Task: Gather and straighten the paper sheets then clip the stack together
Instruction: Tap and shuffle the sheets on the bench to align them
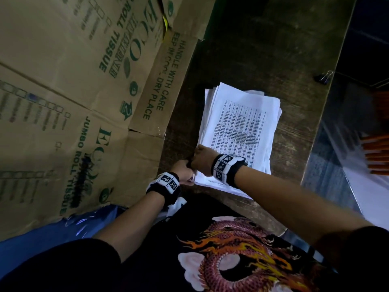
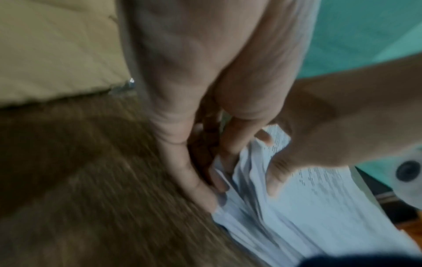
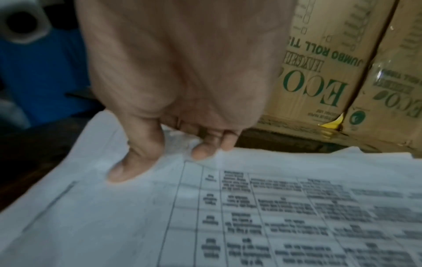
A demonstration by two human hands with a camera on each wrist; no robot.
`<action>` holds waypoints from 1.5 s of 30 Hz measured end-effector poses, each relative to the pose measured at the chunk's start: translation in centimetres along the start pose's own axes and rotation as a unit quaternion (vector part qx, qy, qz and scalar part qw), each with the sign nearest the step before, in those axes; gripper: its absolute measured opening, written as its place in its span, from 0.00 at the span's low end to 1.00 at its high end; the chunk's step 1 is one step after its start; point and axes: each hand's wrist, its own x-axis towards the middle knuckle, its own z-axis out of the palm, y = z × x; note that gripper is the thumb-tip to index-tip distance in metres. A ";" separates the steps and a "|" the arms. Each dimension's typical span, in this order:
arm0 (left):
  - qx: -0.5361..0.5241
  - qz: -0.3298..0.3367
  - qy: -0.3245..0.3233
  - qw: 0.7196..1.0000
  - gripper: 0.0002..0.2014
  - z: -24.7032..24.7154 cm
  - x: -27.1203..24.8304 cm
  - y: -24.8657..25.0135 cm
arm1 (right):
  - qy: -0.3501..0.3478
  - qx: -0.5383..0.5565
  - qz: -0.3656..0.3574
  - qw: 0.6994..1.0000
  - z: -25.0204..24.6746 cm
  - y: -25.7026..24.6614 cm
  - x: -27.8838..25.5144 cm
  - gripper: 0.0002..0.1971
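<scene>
A loose, uneven stack of printed paper sheets (image 1: 242, 127) lies on the dark wooden table (image 1: 263, 49). Both hands meet at its near left corner. My left hand (image 1: 184, 170) pinches the sheet edges at that corner, fingers curled against them (image 2: 205, 177). My right hand (image 1: 203, 159) holds the same edge: in the right wrist view its thumb (image 3: 128, 168) presses on the top sheet (image 3: 228, 216) and its fingers (image 3: 212, 146) curl over the edge. A black binder clip (image 1: 323, 77) lies apart at the table's far right edge.
Large cardboard tissue boxes (image 1: 73, 81) wall off the table's left side, close to the hands. Blue plastic (image 1: 42, 239) lies below them. The table's right edge (image 1: 315, 133) drops off, with orange items (image 1: 376, 152) beyond it.
</scene>
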 end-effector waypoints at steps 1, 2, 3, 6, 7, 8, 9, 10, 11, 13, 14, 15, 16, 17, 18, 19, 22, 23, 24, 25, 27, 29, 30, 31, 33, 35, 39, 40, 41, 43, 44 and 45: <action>0.047 0.015 0.008 0.999 0.13 -0.3 0.3 0.0 | 0.029 -0.015 -0.022 0.999 0.5 -0.1 0.0 0.19; 0.113 0.039 0.016 0.993 0.13 -0.5 0.4 0.1 | 0.054 -0.017 -0.045 0.997 1.0 -0.2 0.0 0.18; 0.180 0.055 0.022 0.982 0.12 -0.7 0.5 0.2 | 0.062 -0.007 -0.058 0.996 1.6 -0.1 0.0 0.18; 0.282 0.086 0.010 0.956 0.14 -1.0 0.6 0.7 | 0.100 0.090 -0.059 0.989 2.9 0.8 -0.7 0.24; 0.289 0.092 0.015 0.953 0.16 -1.2 0.7 0.9 | 0.136 0.158 -0.048 0.977 3.1 1.4 -1.6 0.28; 0.291 0.099 0.031 0.951 0.18 -1.5 0.9 1.3 | 0.190 0.235 -0.017 0.953 3.4 2.1 -2.6 0.31; 0.282 0.112 0.055 0.951 0.20 -1.7 1.0 1.7 | 0.260 0.309 0.038 0.914 4.0 3.2 -3.8 0.32; 0.268 0.133 0.084 0.951 0.21 -1.9 1.2 2.3 | 0.329 0.371 0.123 0.860 4.7 4.2 -5.3 0.30; 0.246 0.158 0.117 0.949 0.21 -2.0 1.4 2.9 | 0.378 0.416 0.224 0.796 6.2 5.5 -6.6 0.27; 0.194 0.201 0.165 0.946 0.20 -1.8 2.1 4.9 | 0.376 0.489 0.429 0.659 9.1 8.3 -9.9 0.24; 0.175 0.205 0.172 0.948 0.20 -1.7 2.7 6.0 | 0.324 0.533 0.501 0.600 10.7 9.4 -11.1 0.26; 0.165 0.196 0.171 0.951 0.22 -1.5 3.3 7.2 | 0.258 0.575 0.544 0.554 12.1 10.1 -11.8 0.30; 0.159 0.181 0.171 0.955 0.25 -1.2 4.1 8.4 | 0.208 0.598 0.564 0.530 13.0 10.3 -12.0 0.34; 0.162 0.162 0.172 0.958 0.26 -0.5 4.7 9.5 | 0.189 0.611 0.563 0.523 13.7 10.1 -11.4 0.37; 0.169 0.151 0.174 0.958 0.27 0.3 5.2 10.7 | 0.183 0.617 0.552 0.530 13.7 9.4 -10.4 0.37; 0.175 0.143 0.173 0.959 0.28 1.2 5.4 11.8 | 0.181 0.617 0.534 0.549 13.5 8.6 -9.1 0.37; 0.159 0.142 0.163 0.963 0.32 3.1 5.8 14.6 | 0.171 0.645 0.489 0.562 12.1 7.1 -6.9 0.38; 0.150 0.154 0.164 0.963 0.34 2.9 6.2 15.3 | 0.189 0.654 0.488 0.547 12.5 7.7 -7.1 0.36; 0.148 0.170 0.168 0.960 0.35 2.4 6.4 15.9 | 0.206 0.660 0.492 0.530 12.6 8.4 -7.7 0.33; 0.148 0.178 0.178 0.956 0.35 1.8 6.7 16.2 | 0.223 0.664 0.504 0.506 13.1 9.4 -8.4 0.30; 0.202 0.167 0.185 0.947 0.34 1.2 6.8 16.1 | 0.231 0.657 0.535 0.478 13.3 10.7 -8.8 0.33; 0.259 0.142 0.157 0.942 0.38 2.2 6.2 15.4 | 0.210 0.640 0.536 0.508 12.0 11.1 -7.1 0.38; 0.265 0.130 0.142 0.945 0.41 2.7 5.7 15.1 | 0.204 0.640 0.530 0.518 11.3 11.2 -6.1 0.40; 0.264 0.124 0.128 0.948 0.43 3.0 5.6 14.7 | 0.204 0.645 0.522 0.520 10.6 11.4 -5.4 0.41; 0.260 0.127 0.116 0.950 0.45 2.3 5.8 14.2 | 0.208 0.661 0.502 0.517 10.7 11.7 -5.5 0.43; 0.264 0.131 0.130 0.947 0.46 0.9 5.8 13.5 | 0.209 0.670 0.504 0.503 12.0 11.4 -7.2 0.42; 0.293 0.103 0.131 0.942 0.44 2.2 3.8 10.1 | 0.177 0.674 0.541 0.472 14.1 5.4 -8.9 0.38; 0.293 0.088 0.121 0.944 0.45 3.0 3.4 9.2 | 0.163 0.678 0.521 0.493 14.2 3.2 -8.4 0.38; 0.289 0.081 0.119 0.946 0.45 3.6 3.3 8.5 | 0.157 0.683 0.499 0.511 14.5 1.4 -7.7 0.38; 0.274 0.085 0.130 0.949 0.46 4.1 3.3 8.1 | 0.174 0.704 0.467 0.507 15.3 -0.4 -7.2 0.35; 0.262 0.090 0.138 0.951 0.45 3.8 3.2 8.2 | 0.199 0.719 0.460 0.482 15.4 -0.6 -7.7 0.32; 0.247 0.094 0.141 0.954 0.45 3.3 3.4 8.2 | 0.229 0.735 0.455 0.447 16.1 -0.4 -8.3 0.28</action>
